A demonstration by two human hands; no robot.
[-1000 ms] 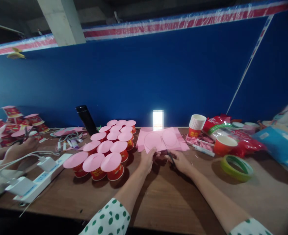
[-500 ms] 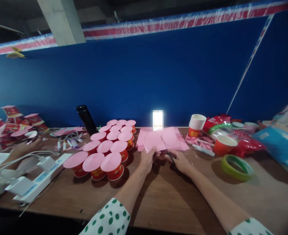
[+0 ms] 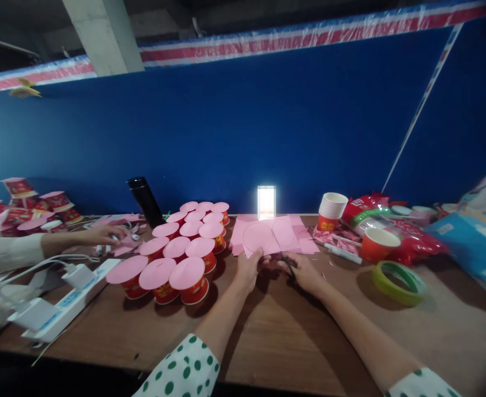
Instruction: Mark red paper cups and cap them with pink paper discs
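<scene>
My left hand (image 3: 250,269) is closed on the near edge of a pink paper sheet (image 3: 256,236), its thumb on top. Drawn circles show on the sheet. In my right hand (image 3: 301,271) is a pair of dark scissors (image 3: 289,264), its fingers wrapped round the handles. The blades point away from me and meet the paper at a line between two circles. More pink sheets (image 3: 234,242) lie beneath. To the left stand several red paper cups (image 3: 195,292), upside down, each topped by a pink paper disc (image 3: 187,273).
At left are a white power strip (image 3: 71,303), a black flask (image 3: 145,201) and another person's hand (image 3: 102,235) over paper scraps. On the right lie green tape (image 3: 399,282), stacked cups (image 3: 332,209), an orange cup (image 3: 380,245) and a red bag (image 3: 420,240). A bright screen (image 3: 266,203) stands behind the paper.
The other person's hand has moved right, from the cups at far left to the paper scraps near the flask. My hands, the scissors and the sheet look almost unmoved.
</scene>
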